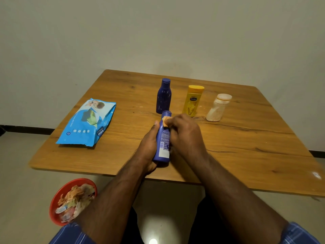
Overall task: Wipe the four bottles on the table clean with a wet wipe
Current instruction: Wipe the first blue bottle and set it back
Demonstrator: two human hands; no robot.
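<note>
My left hand (148,145) grips a blue bottle (163,138) held tilted above the table's near edge, its cap pointing away from me. Against the bottle's upper part, just below the cap, my right hand (184,134) presses a small folded wet wipe (166,122). Behind them three more bottles stand upright in a row: a dark blue bottle (163,95), a yellow bottle (192,101) and a whitish bottle (219,107).
A blue pack of wet wipes (88,122) lies on the left of the wooden table (246,147). On the floor at the lower left sits a red bin (58,196) filled with used wipes and wrappers. A wall rises behind the table.
</note>
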